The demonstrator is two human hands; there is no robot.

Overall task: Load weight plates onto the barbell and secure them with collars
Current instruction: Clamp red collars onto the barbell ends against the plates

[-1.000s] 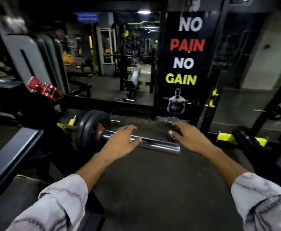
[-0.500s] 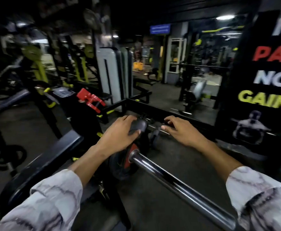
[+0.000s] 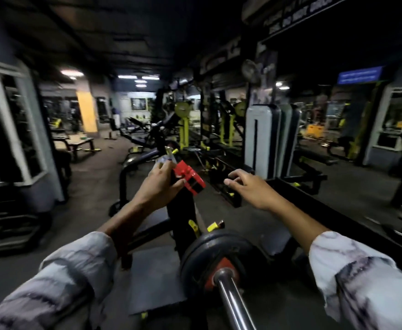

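Now, in a dim gym, my left hand (image 3: 158, 184) closes on the red collar (image 3: 189, 177) at about 11 o'clock from the barbell's end, fingers and thumb curled round its near side where it sits atop a dark upright stand (image 3: 182, 210). My right hand (image 3: 250, 186) hangs free at about 1 o'clock, just beside the collar but not touching it, fingers loosely spread and slightly bent, holding nothing. Down at 6 o'clock the chrome barbell sleeve (image 3: 233, 303) runs toward me, with a black weight plate (image 3: 209, 248) already seated on it against a red hub (image 3: 215, 270); I cannot tell whether more than one plate is stacked there. By my reckoning the loading on this end looks done and the securing step is in hand: the collar is being fetched, not yet fitted. The next move calls for lifting the collar clear of the stand, bringing it down to the bare sleeve end, opening its clamp, sliding it along until it meets the plate face, then locking it. A loose grip could let it drop. As for writing, a blue sign (image 3: 360, 75) at 2 o'clock carries white lettering too blurred to read, and the lettering high along a dark beam is likewise illegible; no brand can be made out on the collar or plate.
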